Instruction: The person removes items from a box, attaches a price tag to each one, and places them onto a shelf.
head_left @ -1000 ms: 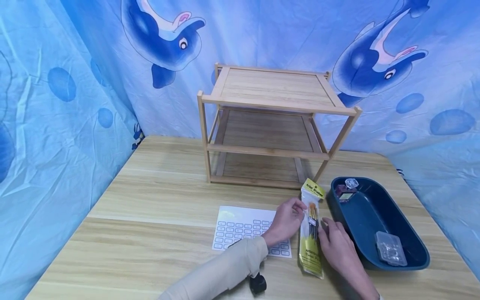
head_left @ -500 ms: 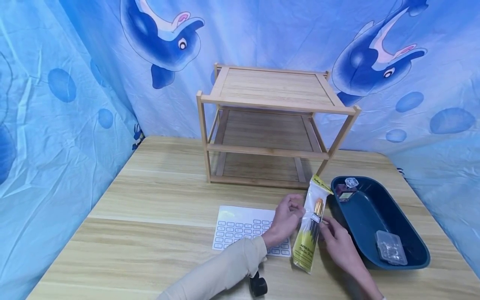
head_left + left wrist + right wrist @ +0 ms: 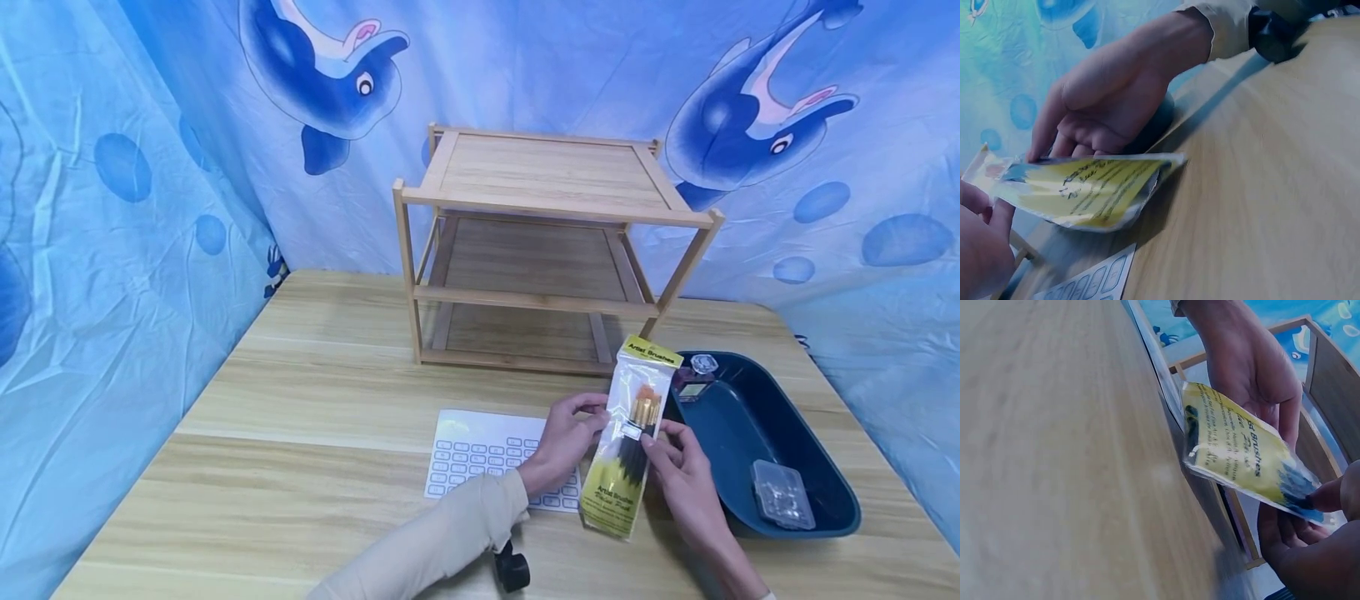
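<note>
A clear packet of artist brushes (image 3: 617, 483) with yellow printed ends is held up at a tilt over the table, between both hands. My right hand (image 3: 688, 479) pinches its right edge, thumb on the front face and fingers behind, as the right wrist view shows. At the opposite edge, my left hand (image 3: 561, 437) holds the packet with thumb and fingertips. The brushes inside have orange tips, gold ferrules and dark handles. In the left wrist view the packet's printed lower end (image 3: 1097, 190) faces the camera.
A white sheet printed with small boxes (image 3: 465, 458) lies partly under the left forearm. Right of the packet stands a dark teal tub (image 3: 750, 442), holding a clear plastic case (image 3: 782, 497) and a small bottle (image 3: 693, 383). Behind is a three-tier wooden shelf (image 3: 536, 300).
The packet, flat on the table a second ago, has been lifted and tilted, its top swinging right. The right hand has taken its right edge; the left fingers have closed on the left edge.
</note>
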Action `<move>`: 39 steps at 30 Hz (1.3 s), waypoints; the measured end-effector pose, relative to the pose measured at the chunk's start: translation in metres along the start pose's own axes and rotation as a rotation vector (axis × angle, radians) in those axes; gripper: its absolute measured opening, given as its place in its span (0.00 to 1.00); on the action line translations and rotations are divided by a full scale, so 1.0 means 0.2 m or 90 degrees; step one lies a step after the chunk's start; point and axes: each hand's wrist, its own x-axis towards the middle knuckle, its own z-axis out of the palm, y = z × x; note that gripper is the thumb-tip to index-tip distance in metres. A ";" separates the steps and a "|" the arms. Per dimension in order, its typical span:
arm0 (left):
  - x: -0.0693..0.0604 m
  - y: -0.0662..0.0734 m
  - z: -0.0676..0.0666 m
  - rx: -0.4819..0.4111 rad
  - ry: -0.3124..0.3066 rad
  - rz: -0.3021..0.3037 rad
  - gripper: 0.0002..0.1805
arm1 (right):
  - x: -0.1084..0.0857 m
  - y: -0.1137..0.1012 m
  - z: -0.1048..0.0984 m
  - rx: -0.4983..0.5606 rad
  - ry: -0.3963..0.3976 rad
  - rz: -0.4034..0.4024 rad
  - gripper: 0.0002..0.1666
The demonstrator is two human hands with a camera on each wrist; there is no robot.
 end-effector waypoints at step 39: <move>0.01 0.18 -0.27 0.244 -0.081 0.203 0.12 | -0.03 -0.05 -0.01 0.073 -0.015 -0.057 0.30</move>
